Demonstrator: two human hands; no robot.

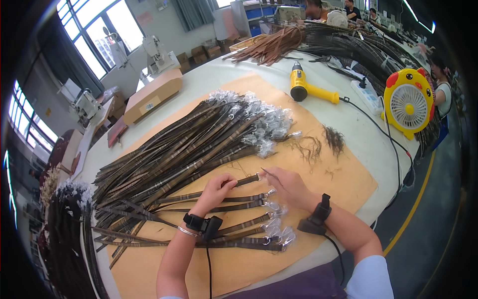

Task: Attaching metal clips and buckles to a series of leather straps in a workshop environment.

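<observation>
In the head view, your left hand is closed on a dark strap, which lies over the sheet toward the table's near edge, its metal-fitted end pointing at your right hand. Your right hand pinches a thin, pointed tool; its tip is right by that end, but you cannot tell whether they touch. Each wrist bears a black device with a cable.

Nearer the table's near edge, a row of straps lies with the fitted ends to the right, several in clear plastic. Beyond your hands, a large pile slants from the table's left edge toward its middle, its far ends bunched in plastic wraps. All of this rests on a tan sheet spread on the white table.

Right of the pile lie loose threads and a dark clump. Toward the far edge is a yellow heat gun, with brown straps beyond it. By the table's right edge stands a yellow fan, a white power strip just beside it.
</observation>
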